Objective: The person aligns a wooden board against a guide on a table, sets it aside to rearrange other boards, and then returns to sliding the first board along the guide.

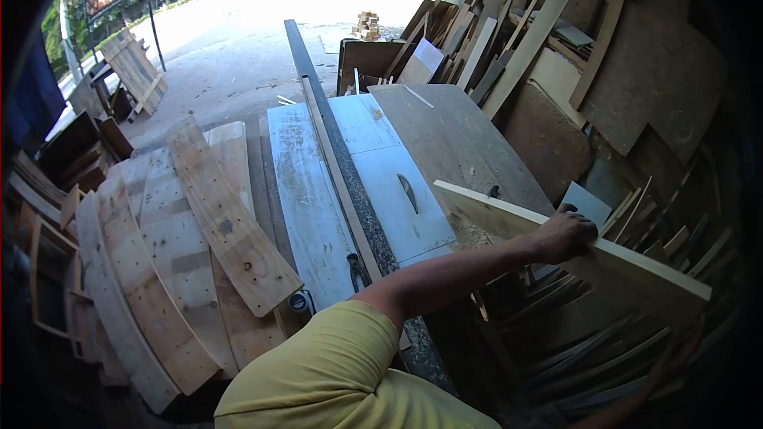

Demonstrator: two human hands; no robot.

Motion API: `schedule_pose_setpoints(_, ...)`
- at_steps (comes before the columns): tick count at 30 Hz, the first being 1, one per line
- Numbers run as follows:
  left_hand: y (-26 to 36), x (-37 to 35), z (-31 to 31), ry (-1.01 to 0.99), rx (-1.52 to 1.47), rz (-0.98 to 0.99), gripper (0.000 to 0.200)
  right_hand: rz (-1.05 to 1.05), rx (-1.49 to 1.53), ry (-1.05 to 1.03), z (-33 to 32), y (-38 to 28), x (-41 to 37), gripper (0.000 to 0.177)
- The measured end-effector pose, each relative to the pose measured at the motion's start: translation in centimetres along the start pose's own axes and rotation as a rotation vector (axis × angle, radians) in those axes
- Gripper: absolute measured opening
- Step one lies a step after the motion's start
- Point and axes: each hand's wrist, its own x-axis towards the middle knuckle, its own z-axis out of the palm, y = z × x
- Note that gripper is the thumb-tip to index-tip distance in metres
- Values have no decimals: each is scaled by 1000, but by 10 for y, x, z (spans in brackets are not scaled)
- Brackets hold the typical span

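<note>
My left hand (564, 235) is closed over the upper edge of a pale wooden board (648, 274), fingers wrapped around it near its middle. The board stands on edge, its far end over the right part of a saw table (362, 119). A curved blade (408, 192) shows in a slot of the pale blue tabletop, left of the board. My right hand (693, 335) is in deep shadow beneath the board's near end; its fingers cannot be made out. A long wooden strip (330, 159) lies against a dark straight bar (350, 175) across the table.
Knotty planks (230, 218) lie stacked at left. Pliers-like tool (355, 270) and a round tape measure (300, 300) sit near the table's close edge. Sawdust (473, 237) lies right of the blade. Leaning boards (524, 40) and offcuts (604, 349) crowd the right side.
</note>
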Motion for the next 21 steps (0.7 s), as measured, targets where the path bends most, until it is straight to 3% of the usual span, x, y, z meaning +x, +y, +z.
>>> schedule_pose_setpoints(1, 20, 8, -11, 168, -101, 28, 26, -8, -330, 170, -11, 12, -12, 57)
schedule_pose_setpoints(2, 34, 21, -17, 178, -100, 25, 26, 216, 52, 298, 13, 26, -28, 59)
schedule_pose_setpoints(3, 43, 34, -22, 304, -193, -54, 27, 438, 443, 410, 54, -5, -46, 61)
schedule_pose_setpoints(5, 56, 52, -42, 438, -271, -140, 28, 347, 338, -22, 118, -49, -76, 59)
schedule_pose_setpoints(7, 60, 63, -64, 641, -467, -245, 27, 326, 557, -214, 172, -75, -104, 61)
schedule_pose_setpoints(8, 58, 61, -72, 653, -453, -249, 27, 319, 569, -225, 187, -70, -113, 61)
schedule_pose_setpoints(10, 53, 55, -83, 796, -911, -312, 33, 368, 545, -378, 200, -68, -125, 57)
schedule_pose_setpoints(13, 17, 18, -92, 807, -1081, -439, 40, 355, 498, -461, 193, -89, -110, 48)
schedule_pose_setpoints(15, -31, -37, -107, 560, -1002, -561, 69, 395, 522, -498, 183, -108, -118, 45)
schedule_pose_setpoints(16, -72, -78, -116, 465, -617, -584, 75, 425, 554, -529, 182, -113, -119, 42)
schedule_pose_setpoints(17, -117, -124, -114, 547, -210, -867, 73, 422, 557, -525, 180, -108, -125, 42)
schedule_pose_setpoints(18, -109, -167, -147, 323, 169, -1272, 75, 471, 531, -578, 176, -96, -140, 42)
schedule_pose_setpoints(19, -151, -234, -133, 368, 596, -1475, 82, 522, 503, -631, 171, -85, -155, 42)
schedule_pose_setpoints(21, -153, -321, -161, 226, 700, -1739, 94, 633, 497, -692, 159, -70, -181, 41)
